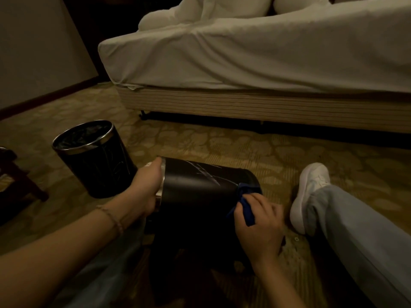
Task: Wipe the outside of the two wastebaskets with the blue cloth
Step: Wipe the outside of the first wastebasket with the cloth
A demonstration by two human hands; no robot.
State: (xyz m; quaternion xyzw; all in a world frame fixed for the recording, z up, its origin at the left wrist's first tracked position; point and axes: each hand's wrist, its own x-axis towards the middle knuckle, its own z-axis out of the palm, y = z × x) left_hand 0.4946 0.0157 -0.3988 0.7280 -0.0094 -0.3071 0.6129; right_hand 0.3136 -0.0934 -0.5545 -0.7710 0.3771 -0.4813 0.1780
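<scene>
Two black wastebaskets were on the patterned carpet. The first basket lay on its side between the person's legs, its chrome-rimmed mouth turned left and its base right. The second basket stood upright to the left, apart from the first, with a dark liner visible inside its chrome rim. One blue cloth was bunched against the first basket's outer wall near its base. The left hand gripped the first basket's rim, fingers curled over the edge. The right hand held the cloth, fingers closed around it and pressing it to the basket's side. One thin bracelet circled the left wrist. One white shoe showed at right, sole edge on the carpet, below a light-blue trouser leg. One bed with white sheets stood behind. Part of one dark wooden furniture leg showed at far left.
</scene>
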